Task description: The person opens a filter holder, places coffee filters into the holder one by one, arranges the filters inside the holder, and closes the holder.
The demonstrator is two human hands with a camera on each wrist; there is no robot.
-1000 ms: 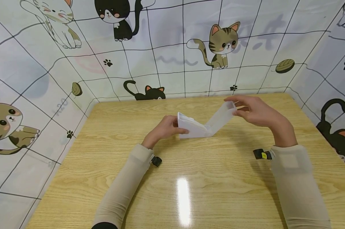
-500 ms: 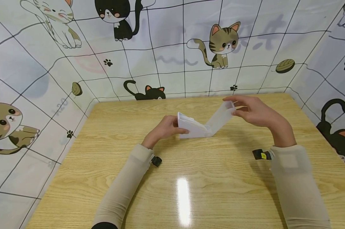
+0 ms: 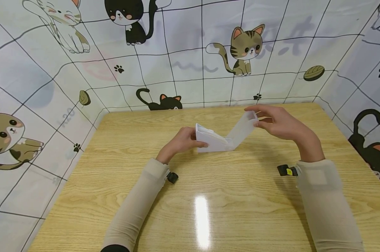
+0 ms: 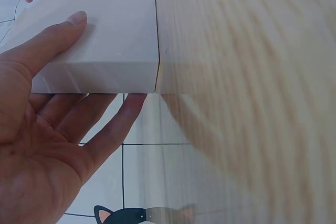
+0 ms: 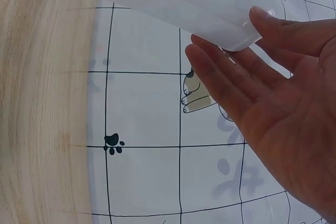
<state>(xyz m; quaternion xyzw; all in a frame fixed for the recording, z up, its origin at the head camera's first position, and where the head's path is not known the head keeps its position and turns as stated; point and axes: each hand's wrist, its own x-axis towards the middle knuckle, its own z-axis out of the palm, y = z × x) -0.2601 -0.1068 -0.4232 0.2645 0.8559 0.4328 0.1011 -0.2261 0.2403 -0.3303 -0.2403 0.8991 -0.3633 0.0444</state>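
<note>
A small white box [image 3: 212,142] stands on the table, its hinged translucent lid [image 3: 241,130] swung up and out to the right. My left hand [image 3: 184,139] grips the box's left end. In the left wrist view, the thumb lies flat across the white face [image 4: 115,22] and the fingers reach behind the box. Up at the lid's free end, my right hand [image 3: 279,122] pinches the edge between thumb and fingers. From the right wrist, the clear lid [image 5: 178,3] shows the thumb on its corner, with fingers behind. The box's inside is mostly hidden.
Beneath the hands is a wood-grain table [image 3: 164,210] with a bright light reflection near its front. A white wall covering [image 3: 183,73] with printed cats and grid lines rises behind it and at both sides. Each sleeve carries a small black wrist camera [image 3: 172,177].
My right hand has shifted slightly left, bringing the lid's free end a little toward the box. The left hand and the box have stayed in place.
</note>
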